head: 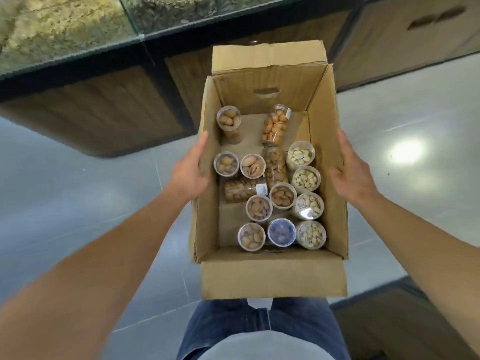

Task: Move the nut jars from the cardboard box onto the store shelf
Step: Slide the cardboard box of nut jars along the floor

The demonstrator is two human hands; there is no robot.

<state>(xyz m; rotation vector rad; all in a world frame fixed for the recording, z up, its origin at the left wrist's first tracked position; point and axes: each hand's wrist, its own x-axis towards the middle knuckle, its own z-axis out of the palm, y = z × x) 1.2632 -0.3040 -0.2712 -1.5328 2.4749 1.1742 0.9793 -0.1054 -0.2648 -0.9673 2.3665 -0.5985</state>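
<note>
Thirteen or so jars: clear nut jars (270,175) sit inside the cardboard box (272,271), none on a shelf yet.
Upright jars: most stand on their bases, lids up, crowded toward the near and right side of the box floor; four pale pistachio jars (307,201) run in a column down the right wall.
Lying jars: three lie on their sides, one toward the far end (275,125), one in the middle (275,166), one by the left wall (242,189).
Odd one: a jar with dark bluish contents (281,232) stands at the near end, between two others.
Box: open-topped, flaps folded out, above the pale tiled floor (78,190); whether it rests there or is carried, I cannot tell.
Left hand (191,172): flat against the outside of the left wall, fingers straight, nothing in its grip.
Right hand (350,175): flat against the right wall likewise, fingers extended, grip on nothing.
Surroundings: a glass-fronted display (78,29) over dark wood panelling lies ahead; no open shelf is plainly in view.
Step in hand: positioning the box, judged from both palms on its sides; unloading has not begun.
Next move calls for: freeing one hand, reaching in from above, and taking an upright jar round its body; the tight near cluster leaves little finger room, so an outer jar looks easiest.
</note>
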